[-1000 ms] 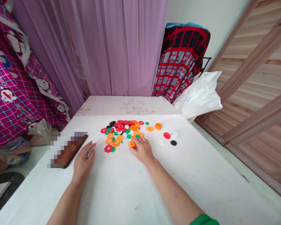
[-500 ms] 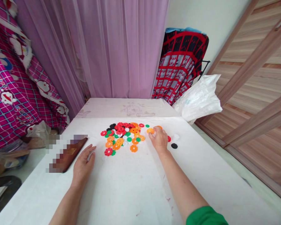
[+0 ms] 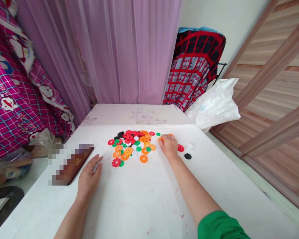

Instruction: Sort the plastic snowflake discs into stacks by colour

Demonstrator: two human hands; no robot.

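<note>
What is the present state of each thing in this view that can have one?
Left hand: fingers loosely bent, holding nothing visible.
Right hand: fingers at an orange plastic disc; grip unclear.
Multicoloured notched plastic discs: heaped, overlapping.
Single black plastic disc: flat, apart.
White plastic bag: crumpled.
Purple fabric curtain: hanging in folds.

We get a bright pic w/ soft, diffuse light; can't tell the exact src. White tablecloth (image 3: pixel 144 205) runs v. pale, nr washed out, w/ a faint, soft-edged shadow along the left forearm (image 3: pixel 73 209). Plastic bag (image 3: pixel 216 103) has whitish highlights. We see wide-angle stretch @ the edges, esp. the slanting wardrobe (image 3: pixel 271 96). Lower-L corner's dimmer & a bit soft; fine detail on the discs (image 3: pixel 129 151) is lost. Mosaic blocks cover pt of the phone (image 3: pixel 76 163).
</note>
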